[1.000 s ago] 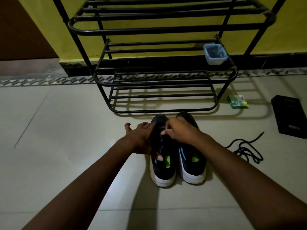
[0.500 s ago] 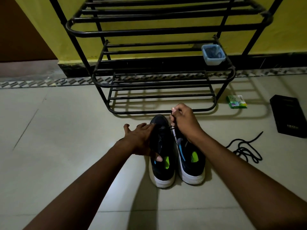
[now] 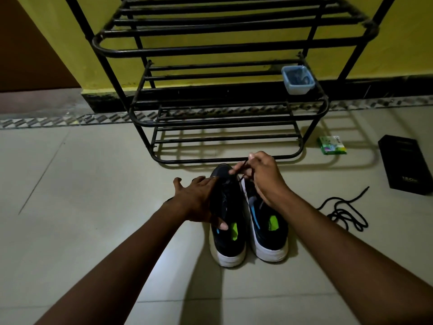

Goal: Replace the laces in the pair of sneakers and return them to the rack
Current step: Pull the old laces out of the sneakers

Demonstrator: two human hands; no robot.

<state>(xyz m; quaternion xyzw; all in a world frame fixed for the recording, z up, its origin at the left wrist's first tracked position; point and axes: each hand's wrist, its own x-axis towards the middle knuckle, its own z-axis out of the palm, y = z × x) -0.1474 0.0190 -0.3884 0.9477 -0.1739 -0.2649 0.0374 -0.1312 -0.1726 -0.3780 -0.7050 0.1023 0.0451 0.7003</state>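
Note:
Two black sneakers with white soles stand side by side on the tiled floor, toes toward the rack: the left sneaker [image 3: 228,231] and the right sneaker [image 3: 267,233]. My left hand [image 3: 196,200] grips the left sneaker across its upper, thumb at the collar. My right hand [image 3: 263,177] pinches a black lace [image 3: 241,168] pulled up from the left sneaker's toe end. A loose black lace [image 3: 344,212] lies coiled on the floor to the right. The black metal shoe rack [image 3: 222,118] stands just beyond the sneakers.
A small clear tub [image 3: 297,79] sits on the rack's middle shelf at right. A green packet [image 3: 331,145] and a black box [image 3: 405,167] lie on the floor right of the rack. A yellow wall is behind.
My right hand has lifted from the left sneaker's tongue toward the rack, drawing the lace up and out. My left hand has stayed on the sneaker.

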